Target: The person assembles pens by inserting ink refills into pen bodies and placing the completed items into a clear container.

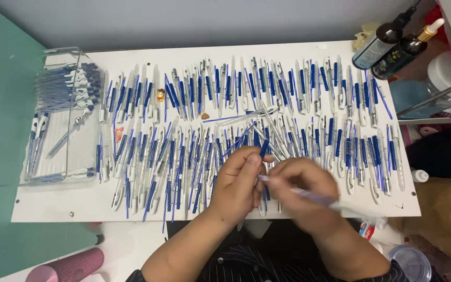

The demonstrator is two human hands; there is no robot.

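My left hand [238, 180] and my right hand [301, 185] meet over the near middle of a white board [53, 206]. The right hand holds a clear pen barrel with a white clip [340, 204] that points to the lower right. The left hand pinches a small blue piece [264, 148] at the barrel's other end. Many white and blue pen parts [184, 156] lie in two rows across the board under and around both hands. Loose clear barrels and blue refills [251, 122] lie crossed just beyond my fingers.
A clear plastic box [63, 115] with assembled pens stands on the board's left end. Two dark dropper bottles [392, 44] lie at the far right corner by a wire rack. A pink roller [69, 267] lies near left, a clear lid [408, 261] near right.
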